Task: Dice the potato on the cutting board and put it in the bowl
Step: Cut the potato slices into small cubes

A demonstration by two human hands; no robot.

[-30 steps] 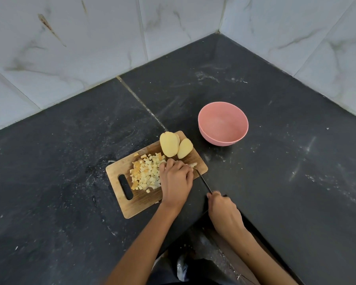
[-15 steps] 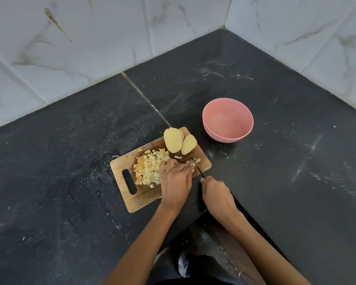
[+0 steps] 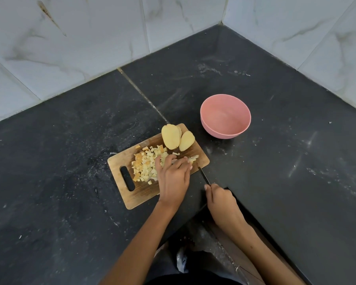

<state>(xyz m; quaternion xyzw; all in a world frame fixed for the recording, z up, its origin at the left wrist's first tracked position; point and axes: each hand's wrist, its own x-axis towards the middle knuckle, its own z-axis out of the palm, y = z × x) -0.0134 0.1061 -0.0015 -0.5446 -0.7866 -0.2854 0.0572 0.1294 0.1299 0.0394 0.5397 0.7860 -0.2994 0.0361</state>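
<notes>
Wooden cutting board [image 3: 132,194]: diced potato [image 3: 146,164] at centre, two uncut potato halves [image 3: 177,137] at far end. Left hand [image 3: 173,177] curls over potato strips [image 3: 191,159]; right hand [image 3: 219,199] grips knife [image 3: 203,175]. Pink bowl [image 3: 225,117] right of board, apart.

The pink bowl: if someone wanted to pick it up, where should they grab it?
Probably by the rim of the bowl, coming from above on its near right side. It stands upright, open and empty, its wall curves inward below, and the cutting board crowds its left.
</notes>
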